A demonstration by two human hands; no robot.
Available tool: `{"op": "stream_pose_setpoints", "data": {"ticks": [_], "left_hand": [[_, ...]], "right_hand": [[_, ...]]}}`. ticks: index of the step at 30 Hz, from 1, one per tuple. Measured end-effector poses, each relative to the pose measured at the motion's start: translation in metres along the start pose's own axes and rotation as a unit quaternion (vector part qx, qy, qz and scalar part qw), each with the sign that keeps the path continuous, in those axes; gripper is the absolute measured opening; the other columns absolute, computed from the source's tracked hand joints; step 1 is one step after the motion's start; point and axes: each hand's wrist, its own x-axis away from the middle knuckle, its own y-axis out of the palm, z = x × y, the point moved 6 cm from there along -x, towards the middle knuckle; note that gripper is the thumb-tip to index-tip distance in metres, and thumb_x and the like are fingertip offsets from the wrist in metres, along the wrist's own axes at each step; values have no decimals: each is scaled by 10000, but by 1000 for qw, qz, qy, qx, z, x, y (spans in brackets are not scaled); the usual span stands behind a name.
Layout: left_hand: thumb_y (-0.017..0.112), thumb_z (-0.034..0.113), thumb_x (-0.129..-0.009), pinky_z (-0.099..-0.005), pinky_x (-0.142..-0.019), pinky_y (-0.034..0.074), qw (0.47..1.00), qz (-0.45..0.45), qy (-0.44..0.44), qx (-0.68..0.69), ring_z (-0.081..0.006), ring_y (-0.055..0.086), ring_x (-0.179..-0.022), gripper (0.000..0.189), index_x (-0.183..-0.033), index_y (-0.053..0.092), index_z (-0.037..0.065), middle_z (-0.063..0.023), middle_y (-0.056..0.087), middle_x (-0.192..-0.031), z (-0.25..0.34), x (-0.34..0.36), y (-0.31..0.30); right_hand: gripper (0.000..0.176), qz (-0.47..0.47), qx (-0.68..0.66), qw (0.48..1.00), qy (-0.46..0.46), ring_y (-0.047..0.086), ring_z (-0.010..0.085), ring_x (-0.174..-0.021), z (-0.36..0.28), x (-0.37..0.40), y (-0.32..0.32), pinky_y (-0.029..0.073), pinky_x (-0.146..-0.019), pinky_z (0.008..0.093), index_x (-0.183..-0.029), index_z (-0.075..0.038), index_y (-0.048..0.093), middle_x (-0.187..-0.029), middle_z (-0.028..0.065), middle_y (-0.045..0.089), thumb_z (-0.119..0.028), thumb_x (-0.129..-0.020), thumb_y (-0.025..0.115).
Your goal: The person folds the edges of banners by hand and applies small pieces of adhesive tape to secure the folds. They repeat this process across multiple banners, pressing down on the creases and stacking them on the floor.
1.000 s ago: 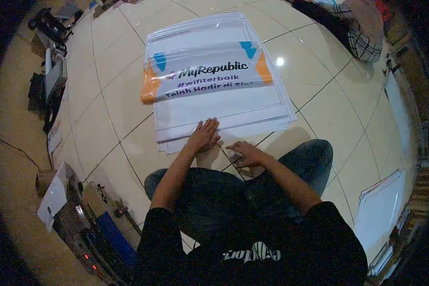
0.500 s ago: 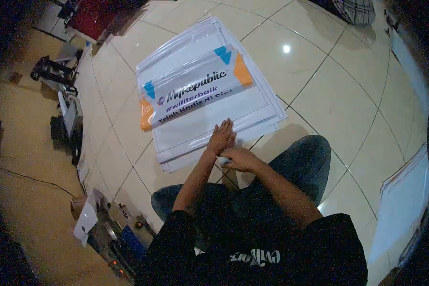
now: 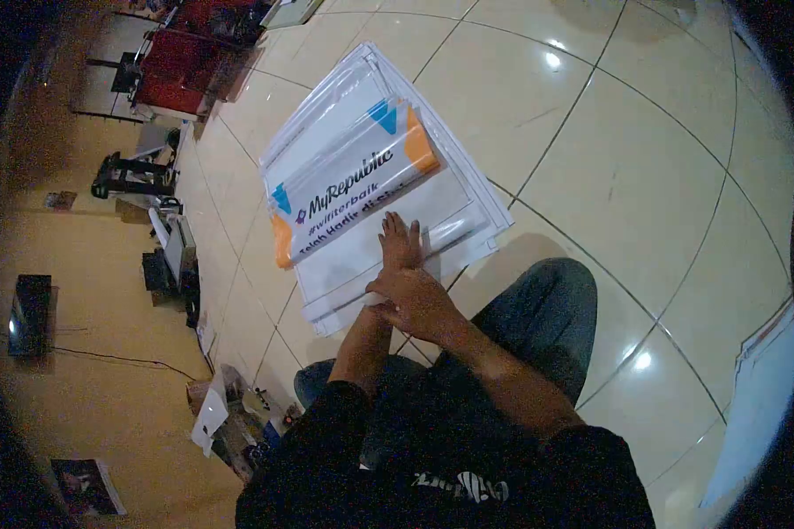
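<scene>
My left hand lies on the white lower part of a stack of plastic banner sheets, its fingers stretched out and a little spread. Crossing over the left wrist is my right hand, its fingers curled. A small pale bit shows at its fingertips, but what it holds is mostly hidden. Beyond the hands, a folded printed banner reading "MyRepublic", with blue and orange corners, rests on the stack.
Glossy floor tiles surround the stack. My bent knee is close to its near right corner. More white sheets lie at the far right. Along the left wall are a cardboard box, assorted equipment and a cable.
My right hand has moved left over the left wrist, and the white object it held is now mostly covered. My left hand's fingers have spread. The view has shifted, showing more of the left wall.
</scene>
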Motion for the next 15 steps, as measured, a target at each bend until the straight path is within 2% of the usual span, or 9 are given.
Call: {"op": "stream_pose_setpoints", "data": {"ticks": [2, 3, 5, 7, 9, 10, 13, 14, 15], "left_hand": [[380, 418, -961, -587, -1082, 160, 988, 61, 19, -137, -404, 166, -1381, 662, -1432, 203, -13, -257, 157, -1490, -14, -20, 45], [380, 418, -961, -587, -1082, 160, 988, 60, 18, -140, -404, 166, -1381, 662, -1432, 203, -13, -257, 157, -1490, -1, -12, 31], [397, 429, -953, -564, -1093, 156, 996, 17, 84, -5, -402, 172, -1379, 701, -1419, 195, -54, -274, 180, -1477, 53, 14, -26], [411, 439, -946, -533, -1105, 155, 998, 29, 47, 5, -393, 173, -1381, 729, -1409, 192, -80, -270, 173, -1480, 45, 10, -20], [404, 426, -952, -526, -1108, 155, 988, 87, 30, -126, -387, 187, -1378, 720, -1403, 190, -92, -268, 177, -1480, 16, -7, 33], [395, 422, -955, -512, -1116, 141, 995, 75, 38, 45, -380, 181, -1381, 712, -1403, 190, -91, -272, 180, -1477, 80, 11, -32], [378, 443, -955, -506, -1123, 115, 999, 18, -36, 22, -367, 162, -1389, 730, -1400, 183, -102, -269, 178, -1479, 73, -1, -40], [363, 496, -943, -509, -1125, 91, 990, 68, -40, -117, -377, 140, -1391, 779, -1398, 180, -109, -273, 175, -1478, 11, -19, 21], [363, 496, -943, -509, -1125, 91, 990, 70, -35, -117, -377, 140, -1391, 779, -1398, 180, -109, -273, 175, -1478, 30, -21, 4]], "right_hand": [[269, 51, -63, 997, 20, 594, 345, -972, 3, 4, -20, 462, -856, 436, -998, -81, 630, -989, 175, 628, -248, -791, 669], [269, 51, -66, 996, 19, 594, 345, -972, 4, 5, -22, 462, -856, 436, -998, -81, 630, -989, 175, 628, -248, -791, 669], [262, 138, -23, 988, 67, 597, 350, -962, 12, 5, -37, 468, -834, 440, -983, -77, 630, -981, 181, 627, -259, -799, 670], [274, 146, -51, 986, 55, 602, 342, -952, 8, 6, -50, 471, -827, 435, -984, -71, 629, -981, 178, 630, -268, -799, 673], [287, 147, -82, 985, 44, 607, 335, -943, 6, 8, -53, 475, -819, 430, -986, -66, 628, -981, 175, 632, -277, -798, 675], [298, 114, -107, 986, 52, 607, 335, -944, 7, 5, -48, 475, -826, 424, -994, -58, 626, -983, 174, 634, -280, -800, 674], [315, 83, -146, 984, 58, 607, 332, -949, 4, 3, -43, 475, -841, 412, -1008, -44, 621, -990, 168, 638, -282, -806, 671], [321, 84, -153, 983, 60, 607, 329, -952, 4, 5, -45, 475, -850, 407, -1015, -38, 619, -995, 163, 641, -280, -810, 668], [321, 89, -150, 983, 60, 607, 329, -952, 5, 6, -45, 475, -850, 407, -1015, -38, 619, -995, 163, 641, -280, -810, 668]]}}
